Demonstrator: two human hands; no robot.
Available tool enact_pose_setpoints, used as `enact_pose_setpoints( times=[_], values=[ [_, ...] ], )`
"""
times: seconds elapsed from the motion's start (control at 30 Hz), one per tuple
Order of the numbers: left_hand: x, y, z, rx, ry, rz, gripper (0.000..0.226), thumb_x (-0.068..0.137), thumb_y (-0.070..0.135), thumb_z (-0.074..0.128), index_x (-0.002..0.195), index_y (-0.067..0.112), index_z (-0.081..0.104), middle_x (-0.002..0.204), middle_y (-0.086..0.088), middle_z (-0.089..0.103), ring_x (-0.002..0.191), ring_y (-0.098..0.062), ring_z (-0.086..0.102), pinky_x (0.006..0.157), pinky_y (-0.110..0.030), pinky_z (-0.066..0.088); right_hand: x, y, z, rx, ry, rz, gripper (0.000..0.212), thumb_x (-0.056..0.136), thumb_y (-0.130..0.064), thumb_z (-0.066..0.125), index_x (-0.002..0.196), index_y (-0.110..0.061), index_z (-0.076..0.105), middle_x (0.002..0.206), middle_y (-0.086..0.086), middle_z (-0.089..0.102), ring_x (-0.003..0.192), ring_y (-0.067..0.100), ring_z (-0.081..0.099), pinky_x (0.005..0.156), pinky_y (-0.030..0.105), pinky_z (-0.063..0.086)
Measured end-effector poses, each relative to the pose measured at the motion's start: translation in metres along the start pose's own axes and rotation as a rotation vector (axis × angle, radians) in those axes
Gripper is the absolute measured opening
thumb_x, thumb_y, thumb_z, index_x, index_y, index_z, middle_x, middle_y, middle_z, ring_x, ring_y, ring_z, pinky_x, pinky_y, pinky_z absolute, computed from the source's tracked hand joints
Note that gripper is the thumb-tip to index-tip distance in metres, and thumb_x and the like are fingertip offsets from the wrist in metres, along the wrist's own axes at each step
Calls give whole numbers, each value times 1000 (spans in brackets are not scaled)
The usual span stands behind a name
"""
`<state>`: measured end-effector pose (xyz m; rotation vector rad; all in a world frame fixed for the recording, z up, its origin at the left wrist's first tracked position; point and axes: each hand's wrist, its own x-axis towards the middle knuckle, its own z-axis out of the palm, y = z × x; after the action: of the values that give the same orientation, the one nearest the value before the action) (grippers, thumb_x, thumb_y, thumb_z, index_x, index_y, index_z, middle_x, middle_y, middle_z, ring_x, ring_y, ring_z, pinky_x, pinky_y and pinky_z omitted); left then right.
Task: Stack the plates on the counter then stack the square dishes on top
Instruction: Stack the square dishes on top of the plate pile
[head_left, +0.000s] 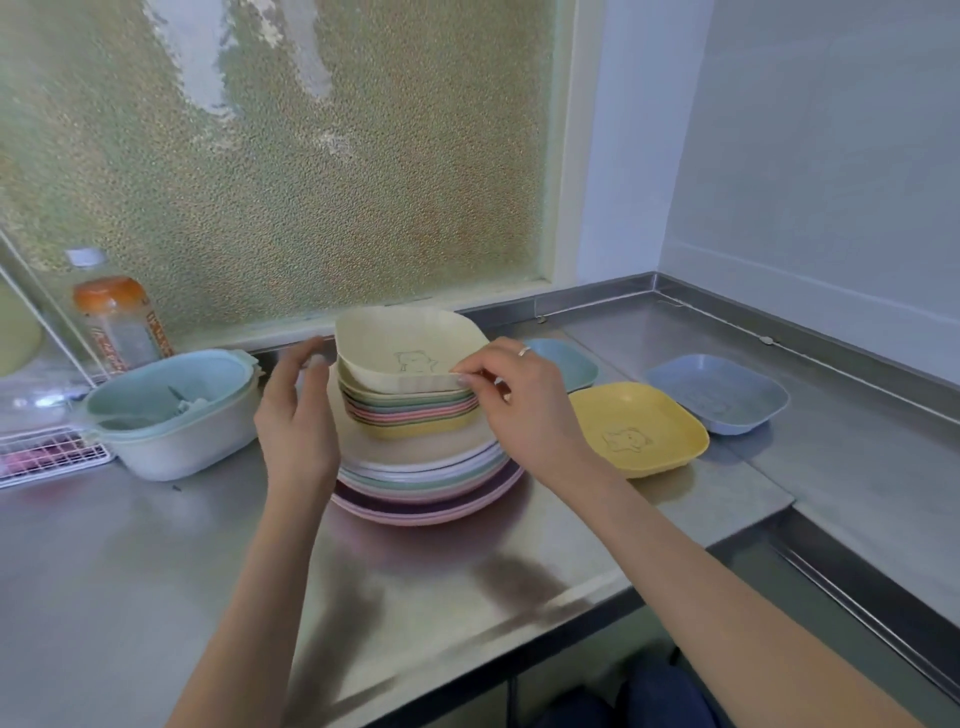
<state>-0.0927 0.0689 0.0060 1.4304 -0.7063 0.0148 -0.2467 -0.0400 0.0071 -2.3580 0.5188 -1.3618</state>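
A stack of round pastel plates (431, 488) rests on the steel counter (156, 561). On it sits a pile of several square dishes (410, 410). A cream square dish (405, 348) with a bear drawing is tilted above that pile, its near edge pinched by my right hand (514, 400). My left hand (296, 415) hovers just left of the pile, fingers apart, holding nothing. Loose on the counter to the right lie a yellow square dish (639, 431), a teal one (566, 364) partly hidden behind my right hand, and a blue one (717, 392).
A pale green lidded tub (176, 415) stands left of the stack, with a wire rack (47, 452) and an orange-capped bottle (119, 327) beyond it. A frosted window runs along the back. The counter steps down into a recessed edge (841, 561) at right.
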Motion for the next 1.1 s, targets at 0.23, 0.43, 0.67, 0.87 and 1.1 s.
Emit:
enact_pose_setpoints(
  times=[0.23, 0.43, 0.67, 0.87, 1.1],
  values=[
    [6, -16, 5, -76, -203, 30, 35, 100, 19, 37, 131, 18, 54, 127, 12, 54, 107, 21, 46, 89, 6, 28, 0, -4, 4, -26, -24, 1, 13, 84, -6, 62, 89, -11, 73, 80, -2, 64, 67, -2, 48, 64, 3, 34],
    [15, -29, 4, -62, -191, 17, 32, 99, 19, 39, 123, 20, 60, 138, 5, 53, 127, 3, 43, 94, 4, 26, -1, -4, 7, 25, -66, -8, 15, 83, -8, 64, 92, -13, 75, 77, -6, 60, 69, -3, 49, 63, 5, 35],
    [10, -35, 5, 0, -198, 89, 35, 99, 21, 35, 124, 14, 58, 141, 2, 49, 126, 5, 41, 97, 1, 26, 0, -4, 8, 48, -123, 39, 16, 84, -8, 61, 92, -12, 74, 78, -10, 56, 69, -1, 51, 63, 8, 39],
    [8, -39, 7, 65, -189, 130, 43, 96, 33, 32, 128, 16, 56, 140, 0, 50, 126, 1, 42, 96, 2, 25, -11, -5, -4, 113, -74, 99, 24, 90, -10, 57, 111, -16, 68, 100, -4, 57, 76, 0, 53, 76, 7, 40],
    [3, -39, 8, 64, -155, 161, 45, 98, 34, 30, 133, 18, 52, 133, 7, 56, 122, 1, 46, 95, -2, 30, -72, 49, -33, -397, -38, 499, 43, 86, -20, 63, 128, -17, 53, 124, 10, 59, 107, 29, 56, 91, 35, 43]
  ],
)
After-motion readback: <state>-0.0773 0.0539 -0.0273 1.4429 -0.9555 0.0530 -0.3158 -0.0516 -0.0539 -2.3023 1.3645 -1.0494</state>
